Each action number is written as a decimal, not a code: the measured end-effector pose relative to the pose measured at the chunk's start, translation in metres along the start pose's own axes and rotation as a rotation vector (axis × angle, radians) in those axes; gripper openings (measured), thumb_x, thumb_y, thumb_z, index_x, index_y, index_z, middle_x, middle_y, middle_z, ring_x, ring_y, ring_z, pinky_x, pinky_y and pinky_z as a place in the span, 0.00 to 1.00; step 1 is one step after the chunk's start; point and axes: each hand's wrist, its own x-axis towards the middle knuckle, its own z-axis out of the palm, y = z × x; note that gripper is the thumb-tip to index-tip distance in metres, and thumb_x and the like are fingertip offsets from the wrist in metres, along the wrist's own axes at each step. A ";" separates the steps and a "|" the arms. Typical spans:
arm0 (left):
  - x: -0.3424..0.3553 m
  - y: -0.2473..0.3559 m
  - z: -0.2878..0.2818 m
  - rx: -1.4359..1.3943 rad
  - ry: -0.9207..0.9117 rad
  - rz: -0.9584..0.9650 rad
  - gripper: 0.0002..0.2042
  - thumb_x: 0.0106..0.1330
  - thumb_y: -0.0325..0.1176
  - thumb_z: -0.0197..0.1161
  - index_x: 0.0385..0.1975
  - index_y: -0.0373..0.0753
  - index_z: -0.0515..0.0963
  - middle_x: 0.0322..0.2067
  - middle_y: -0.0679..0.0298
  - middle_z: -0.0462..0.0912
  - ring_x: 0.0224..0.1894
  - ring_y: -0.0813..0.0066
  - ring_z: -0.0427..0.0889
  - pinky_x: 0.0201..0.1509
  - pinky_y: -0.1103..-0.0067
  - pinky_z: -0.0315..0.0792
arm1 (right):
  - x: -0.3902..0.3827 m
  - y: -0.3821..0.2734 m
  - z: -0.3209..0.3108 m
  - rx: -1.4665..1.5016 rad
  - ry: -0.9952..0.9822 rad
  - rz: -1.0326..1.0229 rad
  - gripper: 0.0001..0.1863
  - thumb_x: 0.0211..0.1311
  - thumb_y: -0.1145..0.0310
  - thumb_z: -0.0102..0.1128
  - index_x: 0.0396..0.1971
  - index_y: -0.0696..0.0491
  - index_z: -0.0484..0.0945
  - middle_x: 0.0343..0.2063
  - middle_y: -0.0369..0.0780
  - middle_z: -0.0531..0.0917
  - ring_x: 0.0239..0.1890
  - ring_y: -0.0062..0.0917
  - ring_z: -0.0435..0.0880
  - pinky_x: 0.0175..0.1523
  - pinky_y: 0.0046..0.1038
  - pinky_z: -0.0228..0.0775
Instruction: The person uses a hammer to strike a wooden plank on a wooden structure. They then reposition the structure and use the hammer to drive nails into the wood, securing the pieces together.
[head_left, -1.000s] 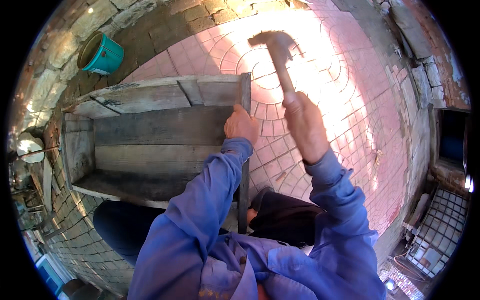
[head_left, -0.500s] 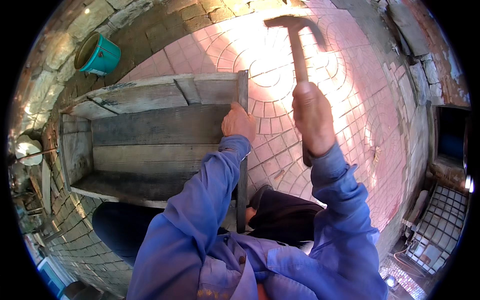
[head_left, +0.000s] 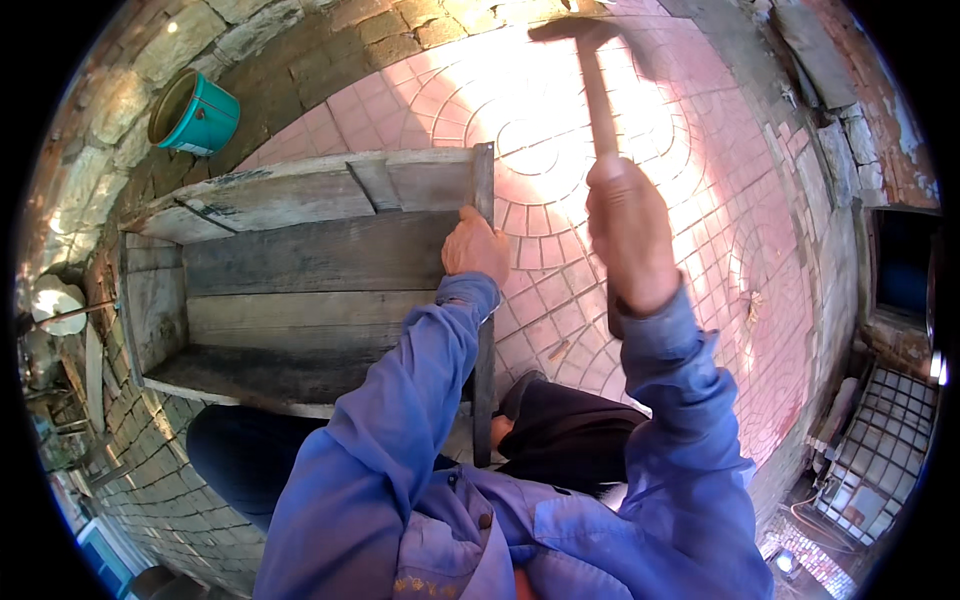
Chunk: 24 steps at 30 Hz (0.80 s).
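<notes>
A weathered wooden box (head_left: 315, 308), long and open-topped, lies in front of me on the left. My left hand (head_left: 476, 246) is closed over the top of its right end board (head_left: 484, 370), with the finger ends partly hidden. My right hand (head_left: 632, 230) wraps around the wooden handle of a claw hammer (head_left: 598, 105). The hammer is raised to the right of the box, apart from it, its dark head pointing away from me and smeared by motion. The box's near right corner rests by my legs.
A teal bucket (head_left: 205, 118) stands beyond the box at the far left, beside a stone wall (head_left: 120, 105). Sunlit pink patterned paving (head_left: 560, 270) spreads to the right. A metal-caged white container (head_left: 868, 455) stands at the right edge.
The hammer has risen slightly, its head moving farther away, and my right hand has shifted a little with it. My left hand keeps its place on the end board.
</notes>
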 end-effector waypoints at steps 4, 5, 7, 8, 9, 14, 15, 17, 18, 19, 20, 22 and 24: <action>0.001 -0.002 0.002 -0.001 0.004 -0.008 0.16 0.63 0.35 0.63 0.41 0.29 0.71 0.35 0.39 0.84 0.41 0.41 0.85 0.47 0.56 0.78 | 0.006 -0.010 0.004 0.229 0.130 -0.365 0.21 0.80 0.52 0.40 0.32 0.53 0.69 0.16 0.31 0.67 0.16 0.12 0.60 0.21 0.20 0.50; 0.002 -0.002 0.003 0.001 0.003 -0.013 0.16 0.63 0.35 0.63 0.41 0.29 0.71 0.35 0.39 0.84 0.41 0.41 0.85 0.47 0.56 0.78 | 0.015 0.006 0.016 0.262 0.013 -0.390 0.21 0.80 0.52 0.38 0.35 0.53 0.69 0.17 0.31 0.68 0.17 0.13 0.63 0.22 0.20 0.53; 0.002 -0.002 0.002 -0.008 0.000 -0.021 0.16 0.62 0.35 0.64 0.42 0.29 0.71 0.35 0.39 0.84 0.41 0.41 0.85 0.47 0.56 0.78 | 0.016 0.044 0.043 -0.575 0.013 -0.061 0.22 0.79 0.52 0.43 0.37 0.59 0.70 0.20 0.43 0.73 0.22 0.27 0.74 0.28 0.32 0.64; 0.003 -0.002 0.002 -0.011 -0.013 -0.020 0.16 0.62 0.35 0.64 0.42 0.29 0.71 0.35 0.39 0.84 0.41 0.41 0.85 0.47 0.56 0.78 | 0.021 0.056 0.042 -0.466 -0.181 0.264 0.24 0.78 0.51 0.46 0.34 0.60 0.70 0.20 0.46 0.73 0.22 0.32 0.73 0.29 0.37 0.65; 0.002 -0.002 0.001 -0.011 -0.001 -0.010 0.17 0.62 0.35 0.64 0.42 0.29 0.71 0.35 0.39 0.84 0.41 0.41 0.85 0.47 0.56 0.78 | 0.020 0.065 0.041 -0.399 -0.141 0.164 0.24 0.78 0.51 0.47 0.33 0.60 0.70 0.19 0.45 0.73 0.22 0.32 0.72 0.29 0.36 0.65; 0.001 -0.002 0.000 -0.003 0.004 0.004 0.16 0.63 0.35 0.64 0.41 0.29 0.71 0.34 0.40 0.85 0.40 0.42 0.85 0.47 0.56 0.78 | 0.005 0.011 0.008 0.011 0.064 -0.134 0.24 0.78 0.49 0.46 0.29 0.55 0.71 0.19 0.31 0.69 0.22 0.15 0.65 0.26 0.23 0.58; 0.002 -0.002 0.000 -0.003 -0.010 -0.009 0.16 0.63 0.35 0.64 0.41 0.29 0.71 0.34 0.40 0.85 0.40 0.42 0.85 0.47 0.57 0.78 | 0.002 -0.008 0.004 0.068 0.100 -0.264 0.23 0.79 0.49 0.46 0.29 0.53 0.71 0.19 0.31 0.69 0.19 0.14 0.63 0.24 0.21 0.56; 0.001 -0.002 0.001 0.011 0.005 0.000 0.16 0.63 0.35 0.64 0.41 0.29 0.71 0.34 0.40 0.85 0.40 0.42 0.85 0.47 0.57 0.78 | -0.004 -0.025 -0.001 0.212 0.183 -0.419 0.23 0.80 0.51 0.42 0.30 0.54 0.70 0.18 0.32 0.69 0.15 0.13 0.61 0.20 0.17 0.51; 0.001 -0.001 0.001 0.016 0.015 0.003 0.16 0.63 0.35 0.64 0.41 0.29 0.71 0.34 0.41 0.85 0.40 0.42 0.85 0.47 0.57 0.78 | -0.002 -0.020 0.004 0.254 0.155 -0.498 0.23 0.80 0.51 0.41 0.30 0.54 0.70 0.18 0.32 0.69 0.15 0.13 0.62 0.19 0.17 0.52; 0.001 -0.001 0.002 0.013 0.004 -0.009 0.16 0.63 0.35 0.64 0.41 0.29 0.71 0.34 0.41 0.85 0.41 0.42 0.85 0.47 0.57 0.78 | -0.001 -0.011 0.004 0.314 0.135 -0.505 0.23 0.79 0.51 0.41 0.30 0.54 0.69 0.17 0.33 0.70 0.15 0.13 0.63 0.19 0.17 0.53; 0.001 -0.001 0.002 0.010 -0.003 -0.019 0.16 0.63 0.35 0.64 0.41 0.29 0.71 0.34 0.41 0.85 0.41 0.42 0.85 0.47 0.57 0.78 | 0.004 0.010 0.023 0.013 0.120 -0.415 0.22 0.79 0.52 0.42 0.34 0.57 0.71 0.20 0.39 0.73 0.21 0.24 0.68 0.26 0.26 0.59; 0.001 -0.002 0.001 0.002 -0.002 -0.024 0.16 0.63 0.35 0.64 0.41 0.29 0.71 0.34 0.41 0.85 0.41 0.42 0.85 0.48 0.57 0.78 | 0.010 0.056 0.045 -0.648 0.018 -0.155 0.21 0.77 0.55 0.46 0.41 0.62 0.75 0.26 0.52 0.79 0.31 0.48 0.80 0.39 0.43 0.71; 0.002 -0.002 0.001 -0.010 0.013 0.002 0.16 0.62 0.35 0.64 0.41 0.29 0.71 0.34 0.41 0.84 0.41 0.42 0.85 0.48 0.57 0.78 | 0.013 0.080 0.051 -0.506 -0.158 -0.013 0.23 0.77 0.52 0.49 0.36 0.61 0.74 0.21 0.44 0.72 0.27 0.31 0.75 0.34 0.36 0.68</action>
